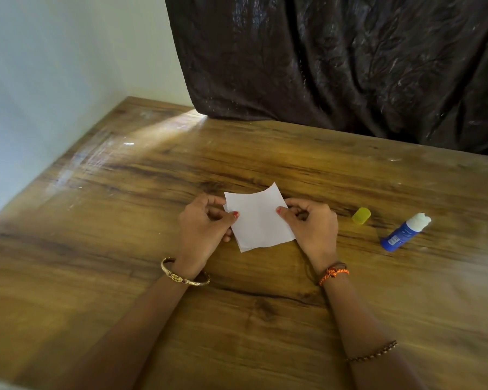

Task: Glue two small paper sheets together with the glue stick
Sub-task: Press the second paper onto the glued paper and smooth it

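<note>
Two hands, left hand point(202, 220) and right hand point(312, 223), fingers pinching white paper sheets point(258, 218); uncapped glue stick point(403, 232) nearby

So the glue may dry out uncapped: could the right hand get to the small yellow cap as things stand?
Probably yes. The yellow cap lies on the bare wooden table just beyond the right hand, nothing between, but that hand must first release the white paper sheets.
</note>
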